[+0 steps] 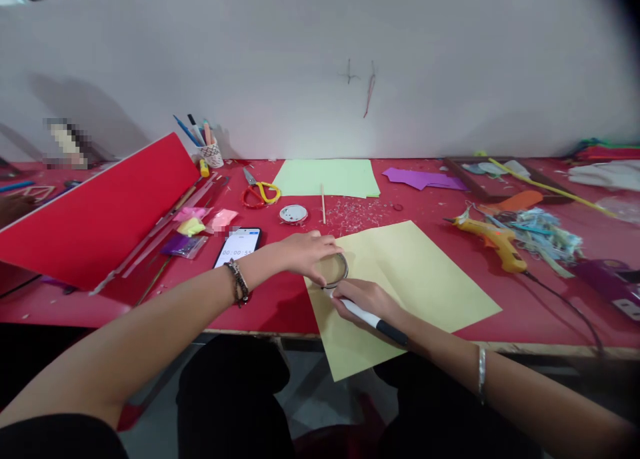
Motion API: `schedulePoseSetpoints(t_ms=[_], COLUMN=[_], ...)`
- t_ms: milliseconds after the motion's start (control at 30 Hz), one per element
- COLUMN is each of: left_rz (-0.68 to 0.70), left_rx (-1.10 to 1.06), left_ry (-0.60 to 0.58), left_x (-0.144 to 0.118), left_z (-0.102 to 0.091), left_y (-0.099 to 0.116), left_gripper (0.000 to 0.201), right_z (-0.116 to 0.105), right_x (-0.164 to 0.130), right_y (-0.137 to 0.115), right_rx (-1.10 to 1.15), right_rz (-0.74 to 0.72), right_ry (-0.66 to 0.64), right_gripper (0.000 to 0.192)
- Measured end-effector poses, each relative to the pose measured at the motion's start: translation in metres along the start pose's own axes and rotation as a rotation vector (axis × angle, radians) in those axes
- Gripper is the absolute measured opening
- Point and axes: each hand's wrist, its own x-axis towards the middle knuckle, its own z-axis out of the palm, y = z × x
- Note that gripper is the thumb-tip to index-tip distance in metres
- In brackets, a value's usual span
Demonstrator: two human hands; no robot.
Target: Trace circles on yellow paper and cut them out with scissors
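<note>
A sheet of pale yellow paper (430,279) lies at an angle on the red table, its near corner hanging past the front edge. On its left part rests a thin dark-rimmed ring (346,267), with paper showing through its middle. My left hand (311,253) is closed around the ring's left side, thumb and fingers on its rim. In my right hand (367,297) is a white marker with a black end (370,317), its writing end down by the ring's near edge. My fingers hide the marker's tip, so contact with the paper cannot be seen.
Left of the paper are a phone (241,242), scissors (261,191) and a tilted red board (110,212). Behind lie a white round lid (293,213), a wooden stick (323,203) and pale green paper (327,177). A yellow glue gun (493,240) with a cord lies right.
</note>
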Motion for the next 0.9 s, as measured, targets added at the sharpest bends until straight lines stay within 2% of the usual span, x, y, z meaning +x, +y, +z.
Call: schedulePoseSetpoints(t_ms=[133, 367, 533, 700, 800, 900], left_rz=[-0.027, 0.023, 0.051, 0.048, 0.054, 0.040], left_rx=[0.014, 0.054, 0.090, 0.121, 0.143, 0.140], left_ry=[-0.029, 0.006, 0.015, 0.014, 0.002, -0.025], left_x=[-0.002, 0.000, 0.001, 0.001, 0.003, 0.005], left_z=[-0.003, -0.002, -0.001, -0.002, -0.002, -0.005], left_y=[0.004, 0.002, 0.001, 0.004, 0.004, 0.008], left_gripper=[0.070, 0.062, 0.062, 0.061, 0.062, 0.061], right_z=[0.013, 0.012, 0.013, 0.019, 0.011, -0.016], right_x=[0.000, 0.004, 0.009, 0.013, 0.011, 0.009], right_y=[0.001, -0.010, -0.016, -0.020, -0.021, -0.019], right_rx=[-0.062, -0.229, -0.314, -0.359, -0.323, -0.203], right_rz=[-0.082, -0.223, -0.217, -0.198, -0.202, -0.170], right_ry=[0.020, -0.015, -0.055, -0.030, 0.041, 0.211], right_gripper=[0.015, 0.015, 0.012, 0.010, 0.014, 0.014])
